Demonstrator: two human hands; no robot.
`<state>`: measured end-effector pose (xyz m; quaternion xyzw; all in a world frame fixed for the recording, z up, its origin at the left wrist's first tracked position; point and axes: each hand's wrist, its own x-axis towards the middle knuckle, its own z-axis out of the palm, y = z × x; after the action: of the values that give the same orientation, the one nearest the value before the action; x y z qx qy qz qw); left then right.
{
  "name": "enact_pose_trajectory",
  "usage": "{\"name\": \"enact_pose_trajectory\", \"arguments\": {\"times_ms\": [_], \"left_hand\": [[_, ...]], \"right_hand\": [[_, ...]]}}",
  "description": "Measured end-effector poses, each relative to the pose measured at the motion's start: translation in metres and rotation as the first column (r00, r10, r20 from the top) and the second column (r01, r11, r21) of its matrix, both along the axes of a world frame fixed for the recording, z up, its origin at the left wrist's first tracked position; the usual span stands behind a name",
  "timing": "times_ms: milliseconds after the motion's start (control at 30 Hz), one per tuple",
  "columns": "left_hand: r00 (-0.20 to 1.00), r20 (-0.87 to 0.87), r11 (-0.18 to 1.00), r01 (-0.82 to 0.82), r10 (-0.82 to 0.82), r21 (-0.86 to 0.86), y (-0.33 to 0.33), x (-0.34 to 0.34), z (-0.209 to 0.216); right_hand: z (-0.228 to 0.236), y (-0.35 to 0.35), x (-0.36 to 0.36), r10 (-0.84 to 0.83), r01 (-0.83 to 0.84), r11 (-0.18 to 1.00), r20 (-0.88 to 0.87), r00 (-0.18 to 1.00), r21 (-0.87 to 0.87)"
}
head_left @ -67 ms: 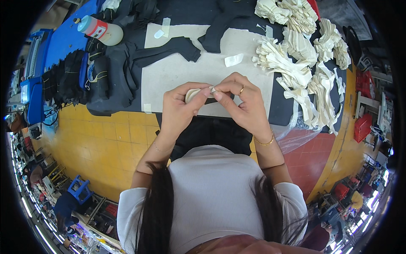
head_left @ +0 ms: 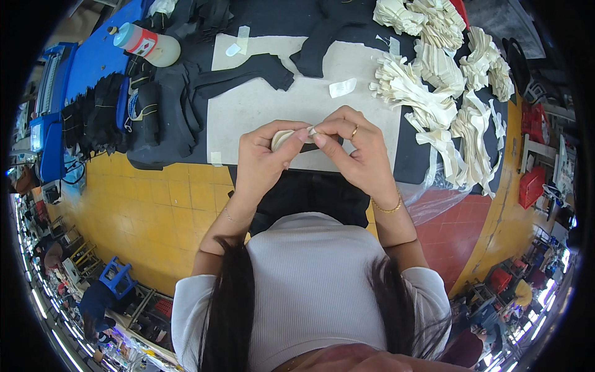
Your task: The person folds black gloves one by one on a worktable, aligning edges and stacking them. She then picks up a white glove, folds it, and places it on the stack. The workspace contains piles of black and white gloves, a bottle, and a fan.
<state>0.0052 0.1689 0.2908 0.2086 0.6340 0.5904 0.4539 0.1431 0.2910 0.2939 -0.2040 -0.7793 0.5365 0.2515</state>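
A small cream fabric piece [head_left: 282, 137], folded or layered, is held in my left hand [head_left: 263, 158] between thumb and fingers. My right hand [head_left: 359, 146], with a ring on one finger, pinches the piece's right end, so the two hands almost meet. Most of the cloth is hidden by the fingers. Both hands are above the near edge of a pale sheet [head_left: 248, 124] on the dark table. Beyond them on that sheet lie a small white scrap [head_left: 343, 88] and dark cut cloth strips [head_left: 254, 73].
Bundles of cream cloth strips [head_left: 427, 93] cover the table's right side, with a clear plastic bag [head_left: 427, 195] hanging below. On the left are stacked black cloth pieces [head_left: 173, 105], a bottle [head_left: 149, 46] with a red label and a blue machine [head_left: 51, 136].
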Motion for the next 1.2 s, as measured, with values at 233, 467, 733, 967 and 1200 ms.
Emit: {"name": "enact_pose_trajectory", "arguments": {"times_ms": [233,467,733,967,1200], "left_hand": [[0.99,-0.134,0.999,0.044,-0.041,0.017,0.002,-0.001,-0.004],[0.999,0.037,0.999,-0.008,0.006,0.05,0.004,0.003,-0.008],[0.972,0.222,0.995,-0.084,0.071,0.049,0.011,0.0,-0.012],[0.888,0.444,0.978,-0.18,0.117,0.102,0.014,-0.001,-0.015],[0.897,0.411,0.965,-0.233,0.165,0.122,0.019,0.003,-0.015]], "right_hand": [[-0.002,0.007,0.0,0.056,-0.057,0.997,0.025,0.998,0.047],[-0.002,0.005,0.001,0.044,-0.044,0.999,-0.006,0.999,0.003],[-0.008,0.002,0.001,0.035,-0.033,0.999,-0.052,0.998,0.039],[-0.022,0.01,0.009,0.127,-0.12,0.992,-0.336,0.933,0.039],[-0.029,0.016,0.042,0.055,-0.103,0.99,-0.412,0.909,-0.096]]}}
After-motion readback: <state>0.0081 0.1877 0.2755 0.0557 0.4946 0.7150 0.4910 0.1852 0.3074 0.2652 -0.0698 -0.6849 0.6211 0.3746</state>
